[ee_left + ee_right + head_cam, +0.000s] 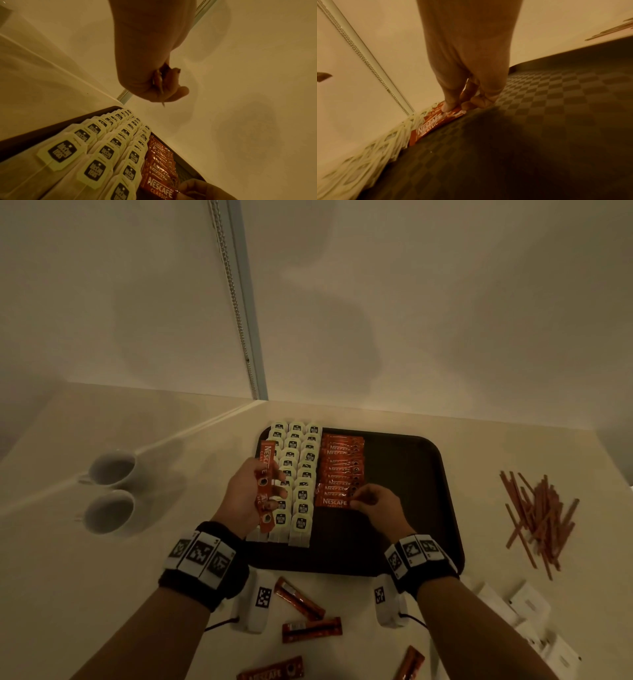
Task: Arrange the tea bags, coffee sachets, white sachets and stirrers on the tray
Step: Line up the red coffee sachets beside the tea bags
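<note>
A dark tray (411, 474) holds rows of tea bags (301, 474) on its left part and a column of red coffee sachets (340, 467) beside them. My left hand (250, 494) hovers over the tea bags and grips a small stack of coffee sachets (266, 460), seen edge-on in the left wrist view (160, 83). My right hand (373, 505) pinches the right end of the nearest coffee sachet (334, 503) lying at the front of the column (429, 129). More coffee sachets (310, 628) lie loose on the counter in front of the tray.
Stirrers (537, 515) lie in a heap right of the tray. White sachets (527, 611) sit at the front right. Two white cups (109, 491) stand to the left. A wall and a blind chain (236, 302) rise behind the counter.
</note>
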A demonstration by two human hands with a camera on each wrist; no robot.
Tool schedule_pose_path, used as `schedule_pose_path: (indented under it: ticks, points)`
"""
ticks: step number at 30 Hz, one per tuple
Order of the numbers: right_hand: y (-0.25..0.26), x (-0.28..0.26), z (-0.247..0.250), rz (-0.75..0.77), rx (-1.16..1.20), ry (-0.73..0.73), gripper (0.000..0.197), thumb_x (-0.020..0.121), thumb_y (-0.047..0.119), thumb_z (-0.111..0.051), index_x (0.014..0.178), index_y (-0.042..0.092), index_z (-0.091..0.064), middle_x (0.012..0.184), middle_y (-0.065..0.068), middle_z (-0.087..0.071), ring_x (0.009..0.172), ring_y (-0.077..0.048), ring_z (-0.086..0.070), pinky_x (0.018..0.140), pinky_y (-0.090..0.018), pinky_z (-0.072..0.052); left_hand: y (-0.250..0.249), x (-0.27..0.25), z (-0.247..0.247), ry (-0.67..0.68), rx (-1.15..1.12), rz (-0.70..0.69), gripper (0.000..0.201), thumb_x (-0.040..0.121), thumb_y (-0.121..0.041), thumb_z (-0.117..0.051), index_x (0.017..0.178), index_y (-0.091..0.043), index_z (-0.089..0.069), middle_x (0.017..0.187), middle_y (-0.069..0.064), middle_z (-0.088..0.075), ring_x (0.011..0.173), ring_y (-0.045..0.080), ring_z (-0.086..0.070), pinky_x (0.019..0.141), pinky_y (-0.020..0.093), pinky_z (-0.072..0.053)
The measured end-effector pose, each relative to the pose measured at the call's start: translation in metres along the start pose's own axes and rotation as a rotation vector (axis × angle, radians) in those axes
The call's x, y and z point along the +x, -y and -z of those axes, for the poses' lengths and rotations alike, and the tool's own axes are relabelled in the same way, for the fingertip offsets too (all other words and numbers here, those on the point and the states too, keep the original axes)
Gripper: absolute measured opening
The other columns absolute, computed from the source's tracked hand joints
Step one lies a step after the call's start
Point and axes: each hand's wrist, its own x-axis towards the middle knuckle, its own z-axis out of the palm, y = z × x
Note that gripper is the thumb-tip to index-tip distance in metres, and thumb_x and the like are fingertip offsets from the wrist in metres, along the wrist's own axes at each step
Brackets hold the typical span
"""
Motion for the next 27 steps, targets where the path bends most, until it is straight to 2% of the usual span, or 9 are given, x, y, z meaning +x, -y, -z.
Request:
schedule_pose_path:
  ticks: [3,6,11,16,19,22,23,25,27]
  points:
    - [0.0,0.003,-0.003,0.015,-0.016,-0.038,0.015,0.083,0.014,-0.067,0.098,0.016,-0.062,0.103,0.008,-0.057,0.097,-0.006,-0.051,0.084,-0.021,-0.038,0.0,0.0,0.001,-0.003,0.016,0.003,0.02,0.093,-0.015,-0.038,0.086,-0.01,-0.056,0.068,0.003,-0.053,0.045,0.014,-0.048,0.033,0.015,-0.027]
    - [-0.003,0.006,-0.007,0.016,-0.036,-0.089,0.018,0.083,0.014,-0.067,0.1,0.016,-0.061,0.103,0.006,-0.057,0.097,-0.007,-0.052,0.085,-0.022,-0.039,0.0,0.0,0.0,-0.021,0.095,-0.022,0.022,0.094,-0.017,-0.041,0.092,-0.009,-0.062,0.066,0.002,-0.054,0.048,0.013,-0.05,0.033,0.016,-0.029]
    - [-0.009,0.009,-0.012,0.056,-0.106,-0.171,0.018,0.082,0.017,-0.069,0.098,0.017,-0.061,0.105,0.002,-0.059,0.094,-0.008,-0.055,0.084,-0.021,-0.043,-0.001,-0.008,-0.003,-0.032,0.242,-0.068,0.017,0.091,-0.021,-0.057,0.1,-0.015,-0.07,0.079,0.0,-0.07,0.07,0.014,-0.062,0.045,0.02,-0.031]
    - [-0.011,0.011,-0.015,0.045,-0.118,-0.187,0.023,0.081,0.018,-0.07,0.101,0.018,-0.058,0.109,0.002,-0.056,0.094,-0.008,-0.054,0.081,-0.02,-0.042,0.001,-0.01,-0.007,-0.036,0.211,-0.05,0.007,0.088,-0.019,-0.064,0.088,-0.017,-0.07,0.082,0.003,-0.073,0.063,0.014,-0.062,0.041,0.018,-0.032]
    - [-0.013,0.01,-0.014,0.04,-0.095,-0.192,0.024,0.08,0.018,-0.07,0.101,0.017,-0.057,0.108,0.001,-0.055,0.092,-0.008,-0.053,0.076,-0.017,-0.041,0.003,-0.009,-0.009,-0.038,0.182,-0.042,0.008,0.087,-0.019,-0.066,0.093,-0.015,-0.069,0.086,0.004,-0.072,0.062,0.014,-0.062,0.038,0.017,-0.033]
    - [-0.012,0.009,-0.012,0.038,-0.069,-0.199,0.025,0.08,0.018,-0.071,0.101,0.017,-0.057,0.108,0.001,-0.055,0.09,-0.007,-0.053,0.069,-0.013,-0.04,0.004,-0.007,-0.009,-0.036,0.191,-0.043,0.015,0.086,-0.021,-0.068,0.1,-0.015,-0.068,0.096,0.005,-0.073,0.069,0.016,-0.065,0.039,0.017,-0.035]
    - [-0.011,0.008,-0.011,0.052,-0.052,-0.211,0.024,0.081,0.019,-0.07,0.1,0.017,-0.057,0.106,0.001,-0.056,0.089,-0.007,-0.054,0.07,-0.014,-0.042,0.005,-0.007,-0.008,-0.037,0.2,-0.043,0.018,0.085,-0.022,-0.07,0.101,-0.015,-0.068,0.099,0.005,-0.074,0.071,0.017,-0.066,0.04,0.018,-0.036]
    - [-0.001,0.003,-0.009,0.087,0.043,-0.224,0.019,0.084,0.023,-0.067,0.099,0.017,-0.057,0.101,0.004,-0.058,0.088,-0.006,-0.056,0.078,-0.023,-0.051,0.005,-0.007,-0.008,-0.037,0.216,-0.046,0.02,0.083,-0.024,-0.071,0.101,-0.016,-0.069,0.1,0.005,-0.074,0.075,0.019,-0.065,0.041,0.019,-0.036]
    - [0.021,-0.007,-0.007,0.107,0.226,-0.151,0.019,0.088,0.03,-0.061,0.1,0.016,-0.058,0.098,0.006,-0.06,0.09,-0.01,-0.061,0.082,-0.03,-0.054,0.004,-0.007,-0.009,-0.031,0.214,-0.05,0.019,0.082,-0.025,-0.072,0.099,-0.017,-0.069,0.099,0.005,-0.074,0.075,0.02,-0.064,0.042,0.019,-0.035]
